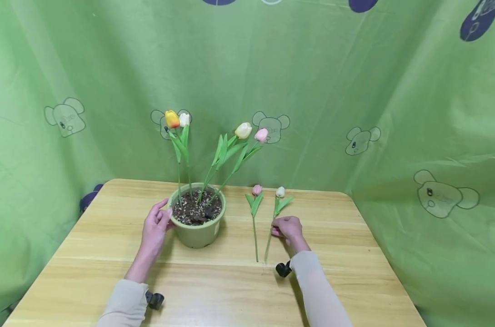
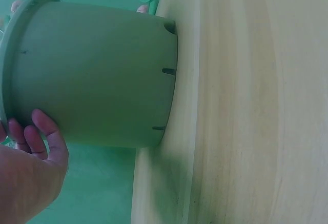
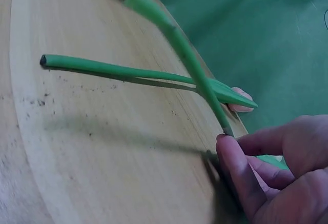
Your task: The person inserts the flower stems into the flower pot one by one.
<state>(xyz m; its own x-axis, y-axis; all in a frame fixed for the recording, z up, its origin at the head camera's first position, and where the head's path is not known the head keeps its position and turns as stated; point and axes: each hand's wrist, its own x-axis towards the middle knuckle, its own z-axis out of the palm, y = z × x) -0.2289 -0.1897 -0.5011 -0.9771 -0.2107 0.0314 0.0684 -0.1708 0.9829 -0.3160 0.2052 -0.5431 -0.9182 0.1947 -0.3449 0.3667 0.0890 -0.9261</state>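
A green pot (image 1: 198,227) of soil holds several upright tulips (image 1: 243,131) at the table's middle. My left hand (image 1: 159,222) rests on the pot's left wall just under the rim. In the left wrist view its fingers (image 2: 45,131) lie against the pot (image 2: 97,75). Right of the pot, a pink tulip (image 1: 257,190) and a white tulip (image 1: 280,192) lie on the wood. My right hand (image 1: 277,232) pinches the white tulip's stem about midway. In the right wrist view, that stem (image 3: 179,44) slants up off the table from my fingertips (image 3: 230,149), above the pink tulip's stem (image 3: 118,72).
The wooden table (image 1: 353,254) has rounded corners and bare wood in front of and to the right of my hands. A green printed cloth (image 1: 353,91) hangs close behind it and on both sides. Small soil crumbs (image 3: 41,101) lie on the wood near the stems.
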